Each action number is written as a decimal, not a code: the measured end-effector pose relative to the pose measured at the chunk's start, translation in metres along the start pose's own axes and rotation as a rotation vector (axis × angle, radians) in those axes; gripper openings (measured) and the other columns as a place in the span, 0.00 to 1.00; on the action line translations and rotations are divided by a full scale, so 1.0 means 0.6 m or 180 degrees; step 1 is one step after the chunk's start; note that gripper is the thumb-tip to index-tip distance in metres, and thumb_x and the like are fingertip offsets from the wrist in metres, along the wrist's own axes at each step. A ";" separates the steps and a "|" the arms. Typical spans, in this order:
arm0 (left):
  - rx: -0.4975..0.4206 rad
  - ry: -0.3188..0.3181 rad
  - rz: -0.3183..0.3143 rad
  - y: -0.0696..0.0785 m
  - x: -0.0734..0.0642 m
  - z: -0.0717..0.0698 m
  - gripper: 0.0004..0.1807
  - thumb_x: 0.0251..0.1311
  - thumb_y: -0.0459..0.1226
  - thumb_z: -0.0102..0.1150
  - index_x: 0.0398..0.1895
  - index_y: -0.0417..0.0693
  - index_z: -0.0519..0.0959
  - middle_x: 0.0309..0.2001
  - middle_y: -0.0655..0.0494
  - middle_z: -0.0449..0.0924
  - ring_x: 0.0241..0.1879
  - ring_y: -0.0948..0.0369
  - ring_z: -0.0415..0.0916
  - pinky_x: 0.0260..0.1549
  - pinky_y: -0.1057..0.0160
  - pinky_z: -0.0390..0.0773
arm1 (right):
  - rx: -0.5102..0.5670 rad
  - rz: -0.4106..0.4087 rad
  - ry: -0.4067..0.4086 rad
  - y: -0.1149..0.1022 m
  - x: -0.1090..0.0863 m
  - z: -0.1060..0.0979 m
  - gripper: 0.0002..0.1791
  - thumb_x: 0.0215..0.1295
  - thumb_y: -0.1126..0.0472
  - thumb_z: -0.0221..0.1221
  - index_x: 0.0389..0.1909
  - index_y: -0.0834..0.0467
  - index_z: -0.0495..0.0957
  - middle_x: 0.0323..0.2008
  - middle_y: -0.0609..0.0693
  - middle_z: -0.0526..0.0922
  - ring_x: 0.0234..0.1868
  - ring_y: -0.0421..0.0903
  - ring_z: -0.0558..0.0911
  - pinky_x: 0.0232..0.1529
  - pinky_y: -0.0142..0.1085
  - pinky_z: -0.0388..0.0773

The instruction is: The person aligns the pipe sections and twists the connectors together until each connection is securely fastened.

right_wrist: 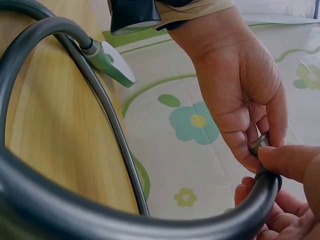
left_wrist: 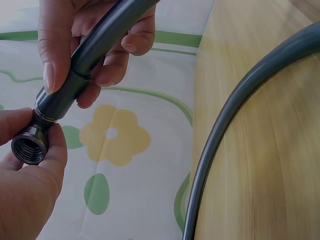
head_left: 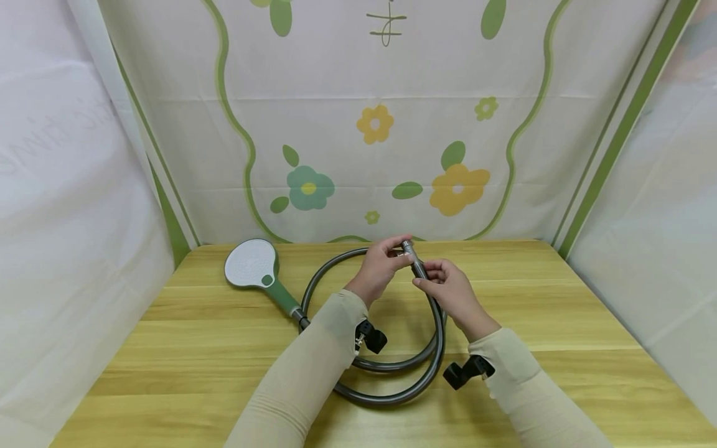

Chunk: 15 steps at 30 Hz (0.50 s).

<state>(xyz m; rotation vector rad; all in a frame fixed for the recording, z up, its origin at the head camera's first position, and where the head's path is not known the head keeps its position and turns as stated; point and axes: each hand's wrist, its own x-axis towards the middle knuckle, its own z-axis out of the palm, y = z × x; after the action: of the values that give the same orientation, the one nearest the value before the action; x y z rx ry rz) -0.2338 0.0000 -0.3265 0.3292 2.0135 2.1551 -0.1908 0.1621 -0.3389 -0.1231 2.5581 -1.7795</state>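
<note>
Head view: both hands (head_left: 379,270) pinch a dark hose's (head_left: 440,339) end, left on its metal nut (left_wrist: 31,146), right (head_left: 455,294) just below

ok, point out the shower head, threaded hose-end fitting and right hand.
shower head (head_left: 250,263): head view, on the white spray face
threaded hose-end fitting (left_wrist: 30,146): left wrist view, on the open mouth
right hand (head_left: 452,292): head view, middle of the hand

On the wood-grain table (head_left: 168,361), shower head (head_left: 250,264) and looped hose (head_left: 386,401)
</note>
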 end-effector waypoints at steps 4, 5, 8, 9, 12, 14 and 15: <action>0.0033 0.0004 -0.0002 0.001 -0.001 0.000 0.25 0.62 0.30 0.60 0.63 0.53 0.75 0.56 0.48 0.74 0.46 0.59 0.74 0.55 0.55 0.74 | 0.0012 -0.0002 0.0011 -0.004 -0.003 0.001 0.24 0.65 0.60 0.62 0.57 0.67 0.69 0.48 0.61 0.79 0.42 0.46 0.77 0.40 0.32 0.75; 0.0041 0.0007 -0.0003 0.001 -0.001 0.001 0.25 0.62 0.30 0.60 0.63 0.53 0.75 0.56 0.49 0.74 0.46 0.59 0.74 0.56 0.55 0.74 | 0.0017 -0.0011 0.0011 -0.004 -0.003 0.001 0.24 0.66 0.60 0.61 0.57 0.67 0.69 0.49 0.61 0.79 0.42 0.46 0.77 0.40 0.33 0.75; 0.0041 0.0013 -0.0009 0.002 -0.002 0.001 0.25 0.62 0.30 0.60 0.63 0.54 0.75 0.55 0.51 0.75 0.47 0.59 0.74 0.58 0.51 0.72 | 0.0023 -0.0016 0.0007 -0.005 -0.004 0.001 0.23 0.66 0.60 0.61 0.57 0.67 0.68 0.49 0.61 0.78 0.43 0.47 0.77 0.40 0.33 0.75; 0.0035 0.0015 -0.0012 0.002 -0.002 0.001 0.25 0.62 0.30 0.60 0.63 0.54 0.75 0.54 0.52 0.75 0.47 0.58 0.74 0.58 0.51 0.72 | 0.0023 -0.0019 0.0003 -0.004 -0.003 0.001 0.23 0.66 0.60 0.61 0.57 0.68 0.68 0.49 0.62 0.78 0.43 0.47 0.77 0.41 0.33 0.76; 0.0032 0.0021 -0.0019 0.003 -0.003 0.001 0.25 0.62 0.30 0.60 0.62 0.54 0.76 0.54 0.54 0.76 0.48 0.59 0.74 0.58 0.53 0.72 | 0.0041 -0.0004 -0.0006 -0.003 -0.002 0.002 0.22 0.67 0.61 0.60 0.57 0.67 0.69 0.49 0.62 0.78 0.44 0.48 0.79 0.43 0.34 0.77; 0.0047 0.0026 -0.0021 0.003 -0.002 0.001 0.24 0.62 0.30 0.60 0.62 0.54 0.76 0.53 0.55 0.76 0.48 0.59 0.74 0.56 0.55 0.73 | 0.0053 -0.0010 -0.0019 -0.002 -0.001 0.003 0.21 0.67 0.61 0.59 0.57 0.67 0.69 0.49 0.62 0.78 0.44 0.48 0.80 0.45 0.36 0.78; 0.0051 0.0027 -0.0019 0.004 -0.003 0.001 0.24 0.62 0.30 0.60 0.62 0.54 0.76 0.53 0.55 0.76 0.48 0.59 0.74 0.56 0.56 0.74 | 0.0060 -0.0007 -0.0026 -0.002 -0.001 0.003 0.21 0.68 0.61 0.59 0.56 0.67 0.69 0.49 0.62 0.79 0.44 0.48 0.80 0.45 0.36 0.78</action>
<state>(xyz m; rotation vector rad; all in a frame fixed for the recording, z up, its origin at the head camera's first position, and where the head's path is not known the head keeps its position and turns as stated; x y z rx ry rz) -0.2321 0.0001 -0.3243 0.3164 2.0347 2.1415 -0.1902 0.1598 -0.3386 -0.1325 2.5360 -1.7992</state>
